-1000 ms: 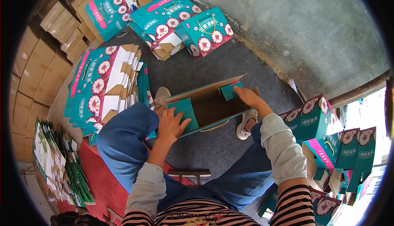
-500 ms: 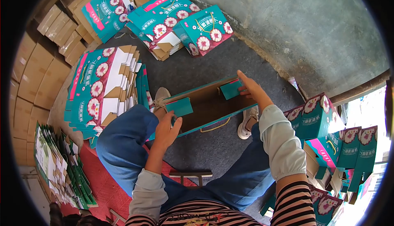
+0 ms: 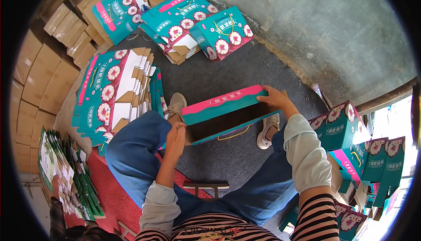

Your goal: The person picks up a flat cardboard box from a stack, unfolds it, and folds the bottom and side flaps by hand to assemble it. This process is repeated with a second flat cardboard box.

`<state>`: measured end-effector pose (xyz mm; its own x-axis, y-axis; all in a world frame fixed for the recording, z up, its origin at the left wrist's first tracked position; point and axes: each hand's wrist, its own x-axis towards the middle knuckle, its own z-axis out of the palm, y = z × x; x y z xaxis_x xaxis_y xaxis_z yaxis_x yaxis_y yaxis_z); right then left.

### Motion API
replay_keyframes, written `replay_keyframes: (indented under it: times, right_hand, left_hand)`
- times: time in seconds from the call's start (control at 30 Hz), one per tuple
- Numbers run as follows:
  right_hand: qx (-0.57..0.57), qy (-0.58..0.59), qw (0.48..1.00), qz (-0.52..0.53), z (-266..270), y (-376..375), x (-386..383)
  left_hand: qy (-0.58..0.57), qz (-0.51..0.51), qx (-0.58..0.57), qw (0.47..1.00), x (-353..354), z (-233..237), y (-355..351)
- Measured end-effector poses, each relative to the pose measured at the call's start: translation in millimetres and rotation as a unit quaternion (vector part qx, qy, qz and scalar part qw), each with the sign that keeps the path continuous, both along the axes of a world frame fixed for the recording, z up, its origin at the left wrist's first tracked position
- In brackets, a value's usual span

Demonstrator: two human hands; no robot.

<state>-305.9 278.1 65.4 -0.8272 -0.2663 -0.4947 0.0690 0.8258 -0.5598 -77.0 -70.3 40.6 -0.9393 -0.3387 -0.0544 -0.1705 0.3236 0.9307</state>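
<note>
Between my knees stands a teal cardboard gift box (image 3: 234, 131), its long top opening showing a brown inside. A long pink and teal flap (image 3: 221, 102) rises along the far side of the opening. My left hand (image 3: 176, 138) is closed at the box's left end, by the flap's corner; its fingertips are partly hidden. My right hand (image 3: 274, 100) grips the right end of the flap, fingers curled over its edge. A yellow cord handle (image 3: 233, 134) hangs on the near side.
Flat folded gift boxes (image 3: 105, 90) are stacked at left, with more packs (image 3: 180, 19) behind. Made-up boxes (image 3: 340, 127) stand at right. Brown cartons (image 3: 44, 79) line the left wall. Another person's hand (image 3: 55, 185) touches green folded cartons (image 3: 72, 175).
The long pink and teal flap now shows upright, and the small end flaps are out of sight. My left hand has closed at the left end; my right hand has closed on the flap.
</note>
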Motion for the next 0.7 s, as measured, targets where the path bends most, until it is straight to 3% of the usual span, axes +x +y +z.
replay_keyframes:
  times: [0.17,0.37,0.47,0.57,0.7]
  right_hand:
    - [0.086,0.138,0.979,0.123,-20.0,4.2,-1.5]
    - [0.202,0.132,0.955,0.174,3.8,-18.0,6.5]
    - [0.312,0.108,0.92,0.214,18.7,-40.2,8.4]
    - [0.278,0.227,0.893,0.271,12.9,-55.0,15.8]
    - [0.228,0.253,0.887,0.312,-14.6,-70.6,16.9]
  left_hand:
    - [-0.022,0.0,-0.032,0.999,0.3,10.4,-0.6]
    - [-0.041,-0.02,-0.073,0.996,-2.6,21.1,2.3]
    - [-0.024,-0.066,-0.098,0.993,-5.4,27.9,7.0]
    - [0.009,-0.114,-0.147,0.983,-10.5,24.8,6.6]
    - [-0.007,-0.163,-0.221,0.962,-21.1,28.4,9.9]
